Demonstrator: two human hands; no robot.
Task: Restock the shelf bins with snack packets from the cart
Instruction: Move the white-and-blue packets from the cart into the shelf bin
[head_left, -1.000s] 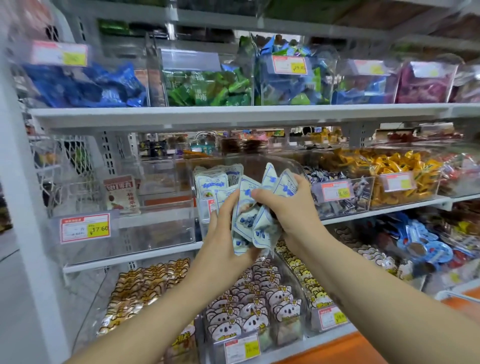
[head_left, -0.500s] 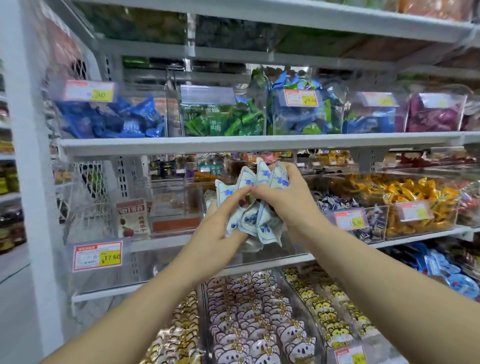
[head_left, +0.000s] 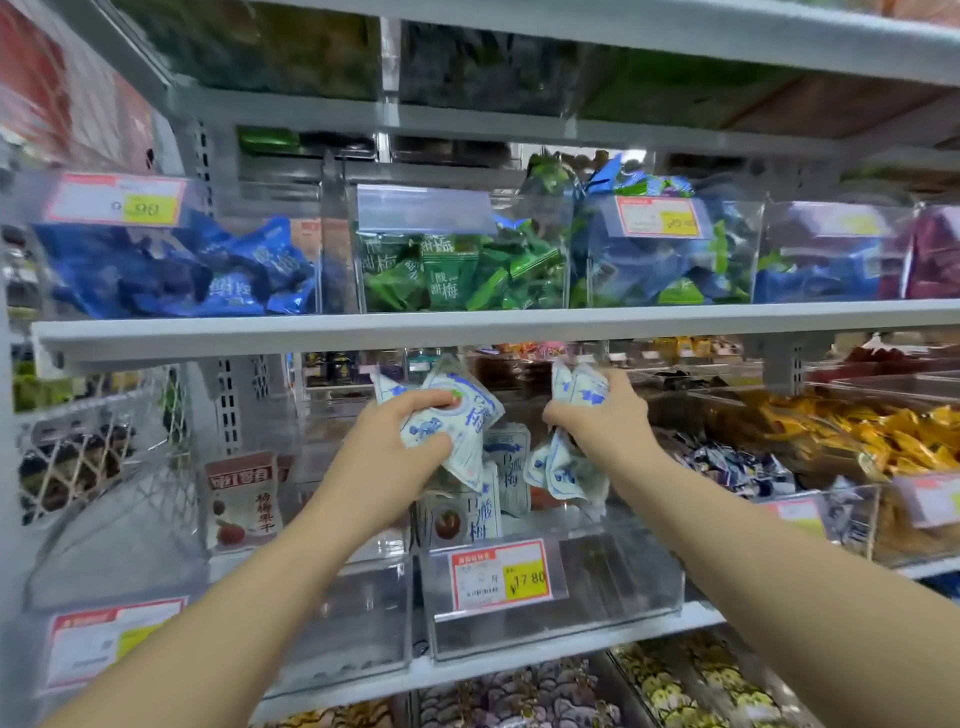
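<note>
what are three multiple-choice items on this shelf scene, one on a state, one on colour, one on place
1. The person's left grip: A) holds packets B) hangs empty C) points upward
2. The right grip's bunch is: A) red B) white and blue C) yellow
3. The green packets lie: A) in a bin on the shelf above both grips B) under both grips C) on the floor
Answers: A, its fingers curl round them; B, white wrappers with blue print; A, the clear bin sits on the upper shelf.
</note>
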